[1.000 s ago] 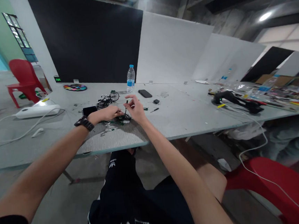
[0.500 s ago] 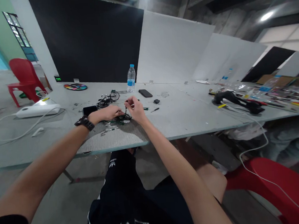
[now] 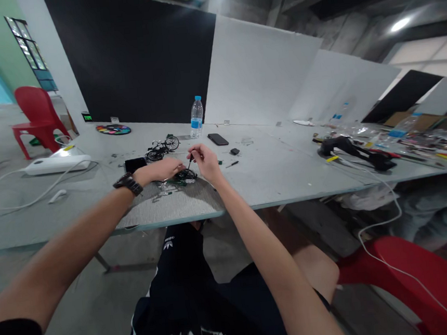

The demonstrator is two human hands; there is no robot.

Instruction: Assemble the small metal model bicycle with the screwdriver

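My right hand [image 3: 205, 161] pinches a thin dark screwdriver [image 3: 190, 163] between its fingertips, with the tip pointing down. Below that tip lies a partly built miniature bicycle [image 3: 187, 176], dark with spoked wheels, close to the table's front edge. My left hand [image 3: 164, 169] reaches in from the left, and its fingers hold the bicycle down; the fingertips are partly hidden. A second miniature bicycle [image 3: 161, 149], black with silver-looking wheels, stands just behind my left hand. Small loose parts [image 3: 163, 191] lie in front of my left fingers.
Around my hands are a black phone-like slab [image 3: 134, 164], another phone [image 3: 217, 139], a water bottle [image 3: 196, 119], a small black object [image 3: 234, 151] and a small dark tool [image 3: 232, 164]. A white power strip [image 3: 57, 165] lies left on the table [image 3: 272, 184]; a black headband-like device [image 3: 357, 153] lies right.
The screwdriver leans a little more to the right at its top, and my right hand has shifted slightly. My left hand stays almost where it was on the bicycle.
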